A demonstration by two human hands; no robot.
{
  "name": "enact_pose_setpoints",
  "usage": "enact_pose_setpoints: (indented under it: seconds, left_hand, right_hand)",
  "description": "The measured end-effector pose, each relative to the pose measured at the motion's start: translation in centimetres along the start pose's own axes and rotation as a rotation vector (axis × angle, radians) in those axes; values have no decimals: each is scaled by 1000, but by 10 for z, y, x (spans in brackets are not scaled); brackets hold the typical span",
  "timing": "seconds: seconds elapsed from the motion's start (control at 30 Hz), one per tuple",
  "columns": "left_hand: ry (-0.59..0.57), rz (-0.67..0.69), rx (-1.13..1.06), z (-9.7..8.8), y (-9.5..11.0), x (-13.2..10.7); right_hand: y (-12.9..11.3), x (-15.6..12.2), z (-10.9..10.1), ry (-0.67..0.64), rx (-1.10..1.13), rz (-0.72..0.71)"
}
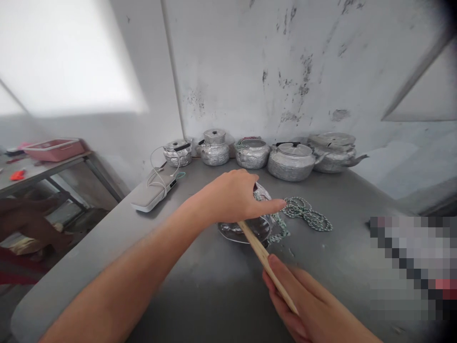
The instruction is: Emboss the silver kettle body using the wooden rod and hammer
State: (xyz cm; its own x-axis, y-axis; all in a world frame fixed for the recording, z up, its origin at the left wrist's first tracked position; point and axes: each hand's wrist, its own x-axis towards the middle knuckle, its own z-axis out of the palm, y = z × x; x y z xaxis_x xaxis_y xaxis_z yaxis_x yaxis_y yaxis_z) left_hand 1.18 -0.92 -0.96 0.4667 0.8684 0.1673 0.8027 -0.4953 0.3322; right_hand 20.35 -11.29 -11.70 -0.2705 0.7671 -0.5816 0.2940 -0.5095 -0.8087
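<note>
My left hand (233, 195) reaches across the grey table and rests on top of a shiny metal lid or dish (244, 231), fingers curled over it. My right hand (303, 302) is closed around a thin wooden stick (266, 259), whose far end points under my left hand at the metal piece. A green-and-white cord (307, 214) lies coiled just right of the metal piece, partly running under my left fingers.
Several aluminium kettles and pots (291, 162) line the back wall. A white power bank with cable (153, 195) lies at the left of the table (200, 281). A pink tray (55, 148) sits on a side bench. Another person's arm (32, 226) shows at far left.
</note>
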Motion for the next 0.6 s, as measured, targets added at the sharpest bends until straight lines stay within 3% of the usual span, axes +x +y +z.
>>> enact_pose_setpoints:
  seconds: [0.23, 0.47, 0.6]
  left_hand:
    - [-5, 3, -10, -1, 0, 0]
    - [-17, -7, -32, -2, 1, 1]
    - [-26, -8, -36, -2, 0, 1]
  right_hand:
    - [-16, 1, 1, -16, 51, 4]
    - [-15, -2, 4, -45, 61, 20]
    - [-16, -7, 9, 20, 45, -39]
